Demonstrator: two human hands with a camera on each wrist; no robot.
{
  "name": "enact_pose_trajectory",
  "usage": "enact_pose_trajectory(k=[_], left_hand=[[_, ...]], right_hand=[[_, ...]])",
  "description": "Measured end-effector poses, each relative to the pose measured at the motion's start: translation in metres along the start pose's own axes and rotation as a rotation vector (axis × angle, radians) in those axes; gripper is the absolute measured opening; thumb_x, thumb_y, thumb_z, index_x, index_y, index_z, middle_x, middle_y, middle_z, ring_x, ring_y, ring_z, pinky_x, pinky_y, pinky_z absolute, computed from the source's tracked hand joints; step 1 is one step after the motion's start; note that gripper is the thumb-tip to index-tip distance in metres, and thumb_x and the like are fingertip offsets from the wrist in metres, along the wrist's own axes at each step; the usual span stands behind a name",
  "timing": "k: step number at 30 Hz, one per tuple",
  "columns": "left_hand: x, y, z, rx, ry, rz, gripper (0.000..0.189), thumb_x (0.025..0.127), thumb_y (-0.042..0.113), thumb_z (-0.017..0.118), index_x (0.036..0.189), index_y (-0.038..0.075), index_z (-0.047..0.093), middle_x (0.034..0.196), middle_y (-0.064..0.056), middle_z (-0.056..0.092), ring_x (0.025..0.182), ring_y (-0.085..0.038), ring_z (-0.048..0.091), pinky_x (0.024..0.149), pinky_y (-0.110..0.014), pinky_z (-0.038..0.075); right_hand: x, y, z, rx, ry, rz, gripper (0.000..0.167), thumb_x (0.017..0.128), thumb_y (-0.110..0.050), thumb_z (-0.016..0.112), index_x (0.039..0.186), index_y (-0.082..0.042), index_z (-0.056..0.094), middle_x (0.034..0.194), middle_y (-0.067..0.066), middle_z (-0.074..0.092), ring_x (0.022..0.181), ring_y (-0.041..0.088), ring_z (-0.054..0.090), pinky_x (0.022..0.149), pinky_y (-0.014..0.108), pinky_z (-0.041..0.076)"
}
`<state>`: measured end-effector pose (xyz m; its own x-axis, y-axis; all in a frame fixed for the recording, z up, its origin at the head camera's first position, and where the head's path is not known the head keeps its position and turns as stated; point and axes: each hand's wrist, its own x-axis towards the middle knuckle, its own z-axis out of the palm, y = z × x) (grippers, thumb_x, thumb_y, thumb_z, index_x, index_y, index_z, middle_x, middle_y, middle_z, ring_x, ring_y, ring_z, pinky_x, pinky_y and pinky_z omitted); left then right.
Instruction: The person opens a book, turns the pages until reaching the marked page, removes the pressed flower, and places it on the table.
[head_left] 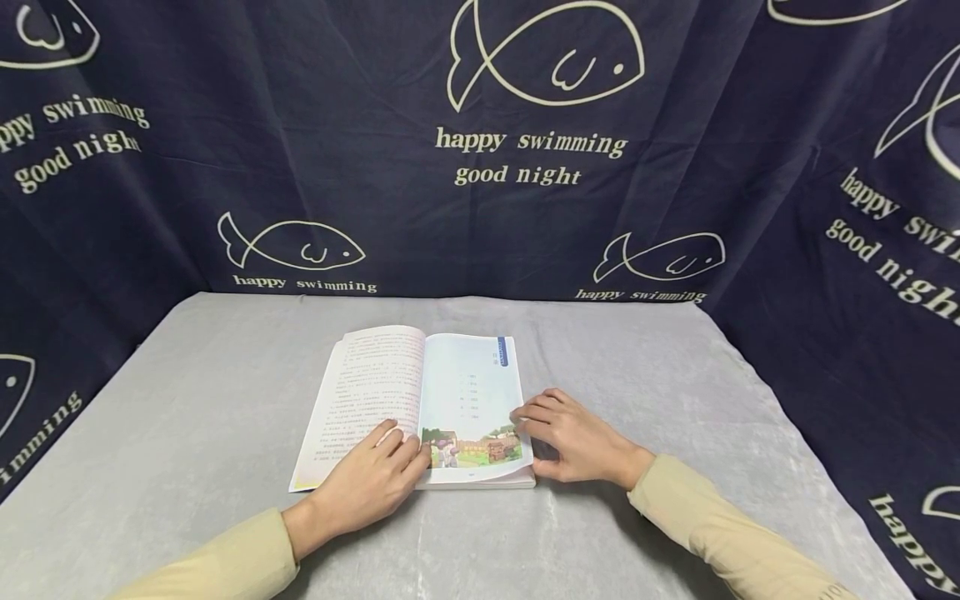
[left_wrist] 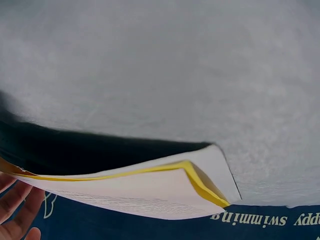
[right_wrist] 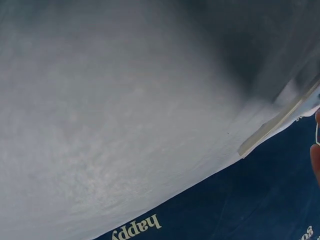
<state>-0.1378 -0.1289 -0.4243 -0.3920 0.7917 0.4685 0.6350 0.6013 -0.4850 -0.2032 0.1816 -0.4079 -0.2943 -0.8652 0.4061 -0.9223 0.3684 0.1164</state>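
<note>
An open book (head_left: pixel 472 400) lies on the grey cloth, printed text on its left page (head_left: pixel 367 375) and a coloured picture along the bottom of the right one. My left hand (head_left: pixel 367 479) rests across the lower left page near the fold, fingers pointing toward the spine. At the right edge, fingertips of my right hand (head_left: pixel 573 437) touch the page while its thumb is by the lower corner. That corner bows up a little over the pages underneath. In the left wrist view, the book's yellow-edged cover (left_wrist: pixel 200 185) shows, with fingers (left_wrist: pixel 22 210) at the lower left.
Grey cloth (head_left: pixel 645 358) covers the table around the book. Dark blue curtains (head_left: pixel 390 100) with white fish and lettering hang behind it and on both sides.
</note>
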Motion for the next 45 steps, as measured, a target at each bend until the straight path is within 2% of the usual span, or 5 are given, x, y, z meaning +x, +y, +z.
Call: enact_pose_trajectory(k=[6,12,19,28,45], left_hand=[[0.000,0.000,0.000,-0.017,0.014,-0.010,0.038,0.094,0.023,0.022,0.094,0.008,0.057,0.079,-0.004,0.056,0.073,-0.023,0.052,0.086,-0.038,0.043],[0.001,0.000,0.001,-0.060,0.046,-0.030,0.035,0.092,0.024,0.028,0.094,0.007,0.059,0.077,-0.004,0.057,0.072,-0.024,0.052,0.085,-0.038,0.043],[0.003,0.001,0.002,-0.047,0.050,-0.048,0.039,0.093,0.033,0.031,0.096,0.007,0.061,0.077,-0.004,0.057,0.071,-0.024,0.054,0.083,-0.038,0.044],[0.003,0.002,0.002,-0.027,0.012,-0.052,0.041,0.087,0.044,0.039,0.096,0.008,0.057,0.077,-0.004,0.055,0.074,-0.024,0.053,0.083,-0.038,0.043],[0.007,0.004,0.001,-0.031,0.039,-0.063,0.043,0.087,0.048,0.042,0.095,0.009,0.057,0.077,-0.004,0.056,0.071,-0.023,0.052,0.079,-0.038,0.042]], right_hand=[[0.001,0.004,0.002,-0.024,0.044,0.069,0.038,0.079,-0.038,0.059,0.101,-0.008,0.062,0.105,0.005,0.064,0.100,0.021,0.057,0.090,0.037,0.040],[0.003,0.006,0.003,-0.063,0.052,0.145,0.043,0.082,-0.044,0.056,0.105,-0.007,0.061,0.107,0.005,0.064,0.101,0.022,0.056,0.089,0.037,0.040],[0.004,0.007,0.004,-0.083,0.075,0.244,0.054,0.087,-0.050,0.046,0.111,-0.004,0.057,0.110,0.008,0.062,0.099,0.022,0.056,0.087,0.037,0.040],[0.006,0.007,0.003,-0.046,0.070,0.381,0.053,0.083,-0.044,0.053,0.116,-0.001,0.056,0.106,0.009,0.064,0.095,0.021,0.058,0.086,0.036,0.041],[0.014,0.003,0.003,0.014,0.043,0.420,0.036,0.086,-0.034,0.051,0.109,-0.007,0.061,0.106,0.005,0.065,0.095,0.018,0.059,0.083,0.034,0.041]])
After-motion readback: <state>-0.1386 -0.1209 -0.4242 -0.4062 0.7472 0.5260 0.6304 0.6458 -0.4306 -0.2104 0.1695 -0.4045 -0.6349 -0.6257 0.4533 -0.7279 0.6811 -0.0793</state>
